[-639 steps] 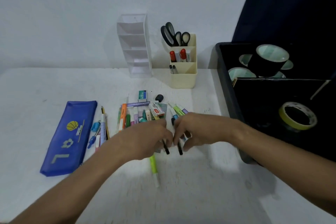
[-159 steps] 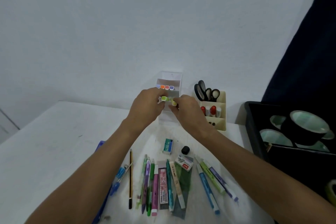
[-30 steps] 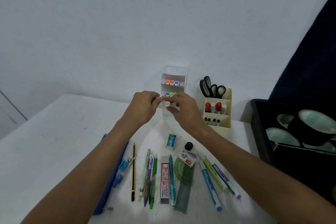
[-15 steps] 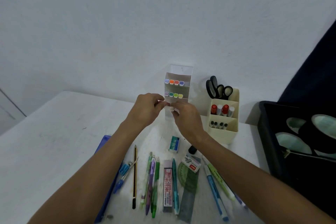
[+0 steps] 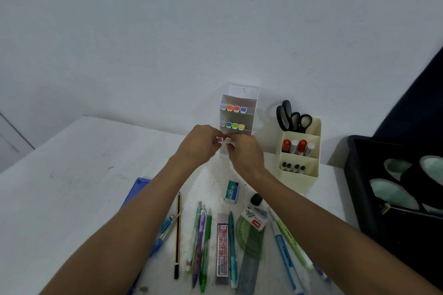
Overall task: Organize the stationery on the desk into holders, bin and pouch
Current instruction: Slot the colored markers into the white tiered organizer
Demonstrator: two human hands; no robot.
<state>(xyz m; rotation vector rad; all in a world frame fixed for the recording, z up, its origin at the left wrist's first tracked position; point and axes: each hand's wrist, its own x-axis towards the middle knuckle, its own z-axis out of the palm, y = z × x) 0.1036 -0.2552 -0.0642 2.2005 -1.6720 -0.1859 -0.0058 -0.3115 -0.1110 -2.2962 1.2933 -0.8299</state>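
While pens (image 5: 201, 242) and pencil (image 5: 177, 235) lie loose on the near table (image 5: 72, 187), just left of the black bin (image 5: 354, 189), now four caps in the clear holder's (image 5: 239, 115) second tier, against fewer a second ago: highlighters almost sorted. Farther in, left hand (image 5: 200, 148) and right hand (image 5: 244, 155) together at the third tier, fingers curled, pinching pale-capped markers (image 5: 224, 139) into it. Beyond, cream holder (image 5: 299, 165) with scissors (image 5: 291, 117).

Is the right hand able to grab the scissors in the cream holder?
Probably yes. The scissors stand handles-up at the back of the cream holder, just beside the right hand, nothing covering them. But its fingers already pinch a highlighter, so that goes first.
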